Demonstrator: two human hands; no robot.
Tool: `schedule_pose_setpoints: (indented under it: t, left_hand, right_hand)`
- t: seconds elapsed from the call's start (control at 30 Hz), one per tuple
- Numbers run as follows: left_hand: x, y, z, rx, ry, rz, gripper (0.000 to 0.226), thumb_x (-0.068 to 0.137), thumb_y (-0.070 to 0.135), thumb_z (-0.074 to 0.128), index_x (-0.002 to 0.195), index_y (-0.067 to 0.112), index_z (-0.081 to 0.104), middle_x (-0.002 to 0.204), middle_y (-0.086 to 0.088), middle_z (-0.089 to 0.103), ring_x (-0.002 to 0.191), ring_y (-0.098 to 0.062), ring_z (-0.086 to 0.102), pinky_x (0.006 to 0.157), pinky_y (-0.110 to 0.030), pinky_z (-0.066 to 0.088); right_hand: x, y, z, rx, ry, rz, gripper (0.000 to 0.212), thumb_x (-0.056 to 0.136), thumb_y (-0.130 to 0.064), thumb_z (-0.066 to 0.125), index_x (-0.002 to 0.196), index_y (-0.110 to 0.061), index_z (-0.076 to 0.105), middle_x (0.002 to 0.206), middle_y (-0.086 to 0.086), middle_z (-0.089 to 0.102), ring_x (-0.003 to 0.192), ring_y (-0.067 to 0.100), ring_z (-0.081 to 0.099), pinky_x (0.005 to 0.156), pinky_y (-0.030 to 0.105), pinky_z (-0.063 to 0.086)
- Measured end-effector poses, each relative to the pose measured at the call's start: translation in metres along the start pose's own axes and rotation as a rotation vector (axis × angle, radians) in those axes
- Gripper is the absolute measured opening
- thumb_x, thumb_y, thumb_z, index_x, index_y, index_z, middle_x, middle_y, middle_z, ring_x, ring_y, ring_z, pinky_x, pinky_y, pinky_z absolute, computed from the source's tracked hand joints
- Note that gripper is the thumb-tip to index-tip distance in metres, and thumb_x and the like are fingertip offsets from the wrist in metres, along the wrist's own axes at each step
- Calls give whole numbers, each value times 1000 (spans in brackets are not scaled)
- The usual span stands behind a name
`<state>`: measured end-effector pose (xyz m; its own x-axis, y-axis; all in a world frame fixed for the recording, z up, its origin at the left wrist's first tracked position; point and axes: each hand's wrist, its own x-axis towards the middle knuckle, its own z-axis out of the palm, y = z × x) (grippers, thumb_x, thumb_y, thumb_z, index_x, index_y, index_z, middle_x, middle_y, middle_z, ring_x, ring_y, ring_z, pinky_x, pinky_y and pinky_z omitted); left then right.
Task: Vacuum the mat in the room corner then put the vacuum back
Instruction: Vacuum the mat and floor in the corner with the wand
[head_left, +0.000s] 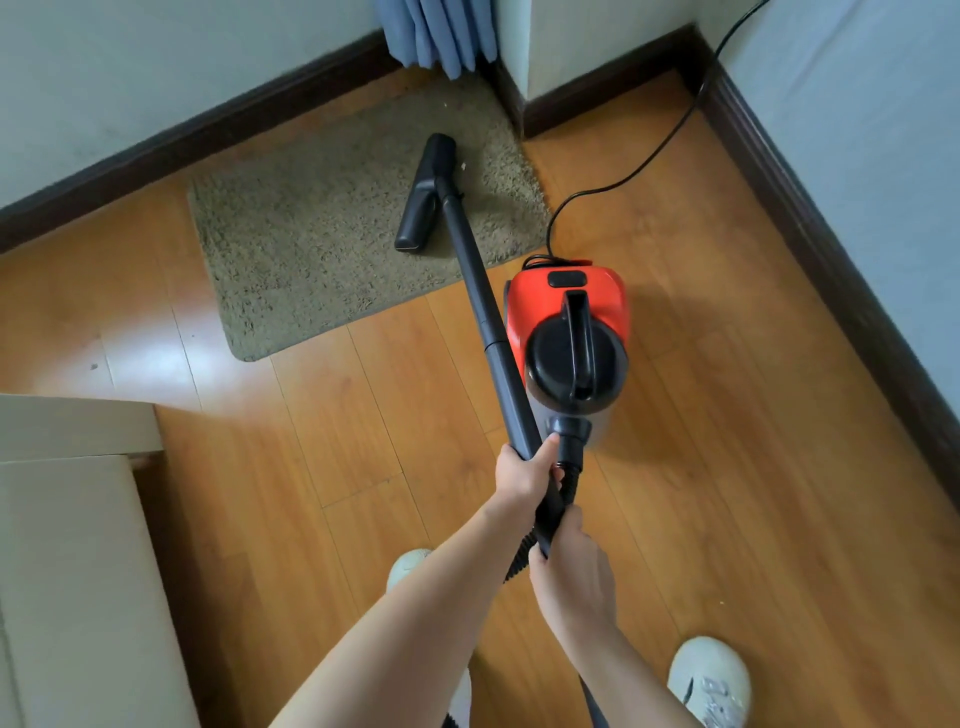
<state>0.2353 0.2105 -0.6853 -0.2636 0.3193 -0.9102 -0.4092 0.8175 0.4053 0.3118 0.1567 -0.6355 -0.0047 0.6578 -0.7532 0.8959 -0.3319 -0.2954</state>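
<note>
Gripping the lower end of the smooth grey wand (485, 312), the left hand (524, 475) has its fingers and thumb curled round the tube where it meets the handle. The right hand (569, 566) sits just behind it, fingers wrapped round the black handle section beside the ribbed hose (571, 480). The wand runs straight and rigid up to a long, narrow black floor nozzle (423, 195), which lies flat on the mat (311, 244), near the mat's far right corner. The mat is a rectangular, olive-beige shag piece with rounded corners, set against the dark skirting board (197, 132) in the room corner. The vacuum body (569, 338), glossy red plastic with a round black lid and arched carry handle, stands on the polished wood-plank floor (727, 441) just off the mat's near right corner. A thin black power cord (665, 140) curves from its rear toward the right wall. Pleated blue curtain fabric (441, 34) hangs at the corner. Pale cream furniture (78, 545) fills the lower left. Two light sneakers (709, 680) show below.
</note>
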Motion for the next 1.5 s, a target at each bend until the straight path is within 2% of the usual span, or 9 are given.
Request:
schedule_pose_setpoints:
  t: [0.1, 0.23, 0.37, 0.5, 0.63, 0.87, 1.07, 1.3, 1.5]
  left_hand:
    - [-8, 4, -3, 24, 5, 20, 28, 86, 35, 65, 90, 16, 45, 71, -3, 58, 56, -12, 55, 46, -18, 50]
    - [-6, 19, -6, 55, 2, 56, 36, 84, 37, 67, 96, 11, 46, 84, -10, 60, 70, -20, 57, 80, -38, 55]
    - [11, 47, -14, 62, 1, 103, 32, 85, 36, 67, 88, 13, 45, 68, -4, 59, 56, -14, 57, 63, -30, 54]
    - [40, 73, -28, 68, 18, 108, 36, 83, 35, 69, 93, 9, 47, 75, -7, 60, 64, -19, 59, 75, -38, 58]
    - [74, 97, -47, 57, 4, 89, 37, 84, 34, 68, 98, 7, 47, 72, -6, 58, 58, -17, 57, 63, -32, 54]
    - [117, 123, -58, 60, -26, 106, 37, 85, 31, 68, 98, 6, 44, 68, -6, 56, 58, -19, 54, 66, -34, 51]
    - [136, 136, -51, 82, -64, 111, 32, 86, 31, 67, 92, 9, 45, 65, -4, 55, 54, -16, 53, 57, -28, 51]
    - [136, 118, -41, 139, -57, 72, 31, 86, 34, 66, 87, 12, 45, 63, -4, 56, 56, -17, 54, 73, -36, 53]
    - [115, 89, -30, 138, -71, 49, 31, 85, 34, 68, 89, 12, 47, 72, -6, 59, 60, -18, 57, 69, -34, 56]
  right_hand:
    - [-8, -3, -2, 27, 8, -22, 22, 93, -17, 48, 114, -15, 39, 90, 3, 67, 75, 19, 65, 63, 32, 55]
    - [-4, -16, -8, 37, 47, -56, 25, 93, -20, 51, 114, -14, 39, 92, 5, 68, 77, 20, 66, 57, 27, 51]
    - [14, -41, -10, 62, 82, -59, 18, 91, -19, 54, 102, -15, 40, 83, 3, 65, 72, 20, 67, 61, 32, 57]
    - [39, -72, -1, 77, 121, -74, 17, 91, -19, 53, 102, -15, 40, 80, 2, 66, 69, 19, 65, 55, 30, 53]
    - [66, -101, 12, 87, 145, -92, 17, 94, -20, 50, 106, -14, 40, 80, 1, 65, 61, 14, 55, 49, 22, 41]
    - [104, -132, 24, 118, 171, -83, 16, 95, -19, 49, 107, -13, 41, 82, 1, 65, 60, 14, 49, 46, 20, 33]
    - [127, -137, 26, 139, 201, -76, 18, 94, -19, 51, 108, -12, 41, 66, -7, 44, 53, 8, 43, 41, 16, 27]
    - [122, -119, 33, 116, 185, -40, 22, 95, -21, 51, 112, -13, 40, 70, -6, 49, 59, 10, 50, 44, 16, 33]
    - [96, -92, 32, 95, 179, -3, 26, 94, -24, 51, 114, -14, 38, 79, -3, 61, 63, 11, 54, 52, 18, 43]
